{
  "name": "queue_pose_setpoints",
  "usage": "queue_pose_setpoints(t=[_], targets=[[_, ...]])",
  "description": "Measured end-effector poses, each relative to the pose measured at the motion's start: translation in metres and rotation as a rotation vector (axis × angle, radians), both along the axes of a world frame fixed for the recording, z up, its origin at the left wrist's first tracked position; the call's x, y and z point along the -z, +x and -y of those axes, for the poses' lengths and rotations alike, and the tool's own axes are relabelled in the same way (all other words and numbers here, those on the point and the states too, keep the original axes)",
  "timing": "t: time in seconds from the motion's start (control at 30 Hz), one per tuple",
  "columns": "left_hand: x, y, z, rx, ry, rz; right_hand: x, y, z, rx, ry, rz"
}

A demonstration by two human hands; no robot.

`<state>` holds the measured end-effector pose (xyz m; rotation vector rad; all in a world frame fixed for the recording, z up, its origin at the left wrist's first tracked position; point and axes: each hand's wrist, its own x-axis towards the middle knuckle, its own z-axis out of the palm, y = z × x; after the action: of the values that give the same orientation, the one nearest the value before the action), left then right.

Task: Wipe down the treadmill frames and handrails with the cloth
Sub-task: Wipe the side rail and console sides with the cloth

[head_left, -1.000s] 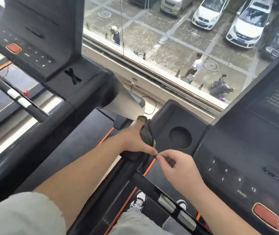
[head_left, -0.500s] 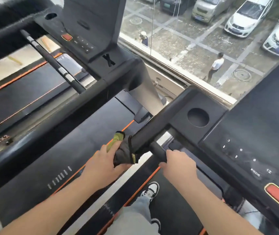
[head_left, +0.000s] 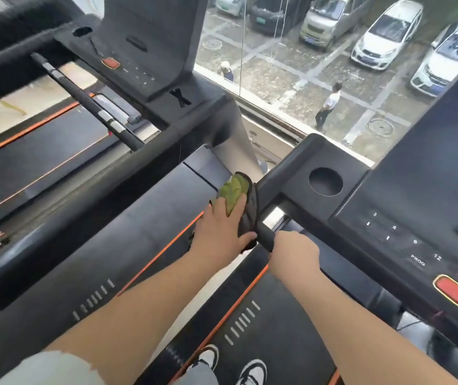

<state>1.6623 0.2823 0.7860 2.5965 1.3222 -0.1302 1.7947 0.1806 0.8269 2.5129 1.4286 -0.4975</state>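
A green and dark grey cloth (head_left: pixel 236 191) is wrapped round the left handrail (head_left: pixel 273 176) of the black treadmill, close to the console. My left hand (head_left: pixel 222 232) grips the cloth against the rail, thumb on the inner side and fingers over the green part. My right hand (head_left: pixel 296 255) is curled round the short black inner handle (head_left: pixel 265 237) just right of the cloth. The console (head_left: pixel 405 215) with its number keys and a round cup hole (head_left: pixel 325 181) lies to the right.
A red stop button (head_left: pixel 457 295) sits on the console's near edge. A second treadmill (head_left: pixel 150 51) with its own handrail (head_left: pixel 89 101) stands to the left. Beyond is a window (head_left: pixel 305 65) over a car park. My shoes (head_left: pixel 251 370) stand on the belt below.
My left hand has slid the cloth forward along the handrail, up to the console corner. My right hand keeps its grip on the inner handle. The view has shifted slightly.
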Motion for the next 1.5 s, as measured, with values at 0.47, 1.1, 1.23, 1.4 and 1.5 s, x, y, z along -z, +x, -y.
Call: queue_pose_setpoints(t=[0.47,1.1,1.23,1.4,1.5], targets=[[-0.007,0.080,-0.050,0.079,-0.091,0.047,0.008,0.020,-0.019,0.124,-0.020,-0.086],[-0.001,0.071,-0.073,-0.124,-0.431,0.065,0.005,0.015,-0.007,0.081,0.030,-0.038],[-0.002,0.052,-0.054,-0.083,-0.386,0.167,0.005,0.014,-0.003,0.120,0.059,-0.060],[-0.007,-0.036,-0.008,0.002,-0.188,-0.039,0.007,0.016,0.000,0.116,0.064,-0.070],[-0.007,-0.030,-0.012,-0.012,-0.186,-0.072,0.008,0.014,0.000,0.108,0.053,-0.076]])
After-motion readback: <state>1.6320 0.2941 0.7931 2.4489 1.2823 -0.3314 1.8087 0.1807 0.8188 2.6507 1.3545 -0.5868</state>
